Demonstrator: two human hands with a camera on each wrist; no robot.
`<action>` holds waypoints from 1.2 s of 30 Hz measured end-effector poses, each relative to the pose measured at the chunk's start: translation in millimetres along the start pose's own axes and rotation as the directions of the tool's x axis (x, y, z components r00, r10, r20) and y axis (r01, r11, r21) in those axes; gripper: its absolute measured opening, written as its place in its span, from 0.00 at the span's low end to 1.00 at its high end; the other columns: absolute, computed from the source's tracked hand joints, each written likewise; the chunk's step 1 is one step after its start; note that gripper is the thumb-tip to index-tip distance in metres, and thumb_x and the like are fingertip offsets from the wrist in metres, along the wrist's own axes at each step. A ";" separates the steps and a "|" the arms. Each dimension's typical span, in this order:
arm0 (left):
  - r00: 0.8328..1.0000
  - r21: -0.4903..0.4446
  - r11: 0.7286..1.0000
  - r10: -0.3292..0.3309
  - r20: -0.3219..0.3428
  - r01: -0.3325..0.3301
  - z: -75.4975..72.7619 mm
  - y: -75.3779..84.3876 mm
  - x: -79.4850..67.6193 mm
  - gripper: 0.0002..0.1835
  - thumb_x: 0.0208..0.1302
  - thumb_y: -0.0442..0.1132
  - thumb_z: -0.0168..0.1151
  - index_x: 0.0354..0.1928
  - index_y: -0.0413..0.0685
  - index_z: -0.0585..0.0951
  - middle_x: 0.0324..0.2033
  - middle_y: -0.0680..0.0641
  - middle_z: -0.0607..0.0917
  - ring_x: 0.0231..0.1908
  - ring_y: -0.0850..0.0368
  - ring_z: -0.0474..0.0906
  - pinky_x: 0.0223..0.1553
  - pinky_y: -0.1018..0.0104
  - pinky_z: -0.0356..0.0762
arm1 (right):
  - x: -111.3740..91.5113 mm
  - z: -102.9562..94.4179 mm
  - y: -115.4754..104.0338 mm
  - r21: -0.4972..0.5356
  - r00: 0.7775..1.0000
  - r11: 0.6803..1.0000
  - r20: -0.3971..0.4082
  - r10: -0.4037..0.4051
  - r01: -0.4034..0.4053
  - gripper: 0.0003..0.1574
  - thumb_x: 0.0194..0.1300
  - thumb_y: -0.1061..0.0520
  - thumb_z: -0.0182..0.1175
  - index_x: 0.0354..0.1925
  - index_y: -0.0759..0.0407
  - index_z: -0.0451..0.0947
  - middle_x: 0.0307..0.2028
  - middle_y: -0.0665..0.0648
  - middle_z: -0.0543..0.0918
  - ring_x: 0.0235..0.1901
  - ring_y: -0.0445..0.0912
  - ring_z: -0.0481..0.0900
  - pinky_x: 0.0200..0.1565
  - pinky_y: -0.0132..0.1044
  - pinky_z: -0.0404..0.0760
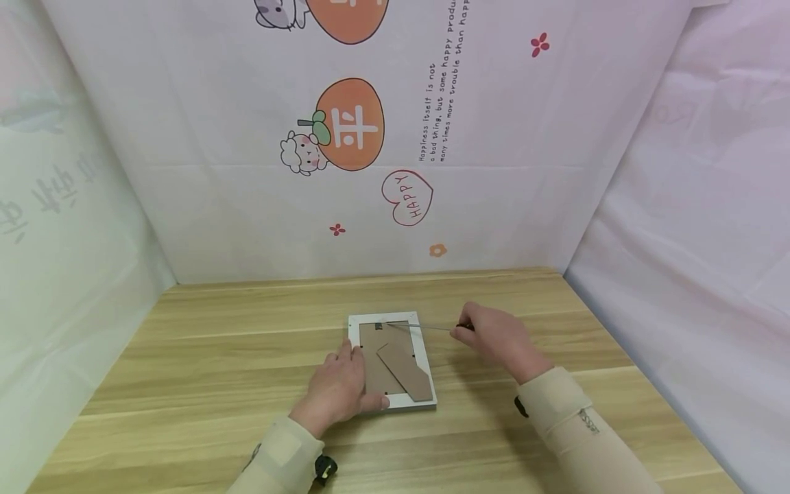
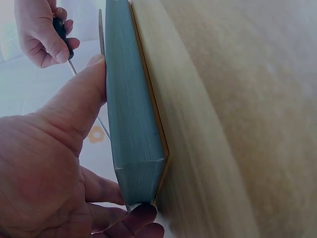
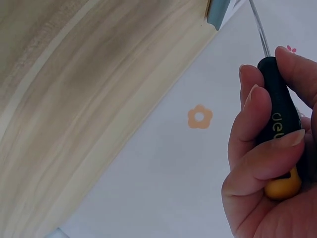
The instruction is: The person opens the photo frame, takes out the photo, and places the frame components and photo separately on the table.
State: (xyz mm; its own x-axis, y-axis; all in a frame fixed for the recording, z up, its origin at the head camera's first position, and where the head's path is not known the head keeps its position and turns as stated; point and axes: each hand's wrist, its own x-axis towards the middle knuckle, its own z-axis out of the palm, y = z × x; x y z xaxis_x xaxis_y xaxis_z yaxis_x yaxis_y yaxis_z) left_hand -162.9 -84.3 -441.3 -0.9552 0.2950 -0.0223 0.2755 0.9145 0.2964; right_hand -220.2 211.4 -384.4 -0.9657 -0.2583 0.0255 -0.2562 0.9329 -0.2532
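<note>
plainly between the hands [image 1: 339,384] [image 1: 496,336], the photo frame [image 1: 390,360], against the left.

In front of you: wood-grain worktop [image 1: 204,357], yellow-brown. Facing you, a white backdrop [image 1: 216,192] printed with orange fruits [image 1: 350,123], cartoon animals [image 1: 304,153], small flowers [image 1: 540,44], English lettering [image 1: 439,113] and a red-outlined heart [image 1: 407,197]. To your left, a pale sheet [image 1: 68,274] with faint characters; to your right, a creased white sheet [image 1: 710,206], pinkish toward the top.

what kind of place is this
Probably a small enclosed workspace: a wood-grain table, printed white sheets behind it and at both sides, and a screwdriver held at a picture frame.
</note>
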 end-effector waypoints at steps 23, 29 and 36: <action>1.000 0.006 1.000 0.018 0.010 -0.018 -5.2 2.5 -0.6 0.62 0.53 0.71 0.74 0.72 0.24 0.67 0.74 0.22 0.62 0.61 0.29 0.75 0.56 0.41 0.81 | 32.8 -24.9 21.0 0.163 0.981 0.987 0.194 -0.028 -0.004 0.16 0.73 0.42 0.63 0.40 0.53 0.82 0.36 0.51 0.86 0.31 0.46 0.82 0.34 0.40 0.80; 1.000 0.011 1.000 0.023 0.012 -0.023 -5.3 2.2 -0.6 0.62 0.53 0.71 0.73 0.72 0.24 0.66 0.74 0.21 0.62 0.61 0.28 0.75 0.58 0.41 0.81 | 39.3 -28.2 24.9 0.189 0.972 0.982 0.230 -0.042 -0.002 0.17 0.74 0.42 0.63 0.37 0.53 0.81 0.35 0.51 0.86 0.31 0.47 0.82 0.35 0.40 0.81; 1.000 0.016 1.000 0.010 0.017 -0.010 -3.4 1.2 0.3 0.62 0.53 0.72 0.73 0.72 0.25 0.66 0.74 0.22 0.62 0.62 0.29 0.75 0.57 0.41 0.81 | 30.1 -23.6 18.2 0.165 0.984 0.986 0.172 -0.040 0.011 0.14 0.72 0.44 0.65 0.37 0.53 0.81 0.33 0.51 0.86 0.29 0.45 0.80 0.33 0.39 0.79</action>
State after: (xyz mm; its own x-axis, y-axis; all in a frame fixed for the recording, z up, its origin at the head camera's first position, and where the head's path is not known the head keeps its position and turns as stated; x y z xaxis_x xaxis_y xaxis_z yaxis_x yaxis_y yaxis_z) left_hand -163.2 -84.1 -437.7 -0.9504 0.3091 -0.0359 0.2872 0.9158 0.2809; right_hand -254.9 226.5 -365.4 -0.9333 -0.3343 -0.1307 -0.2564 0.8758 -0.4089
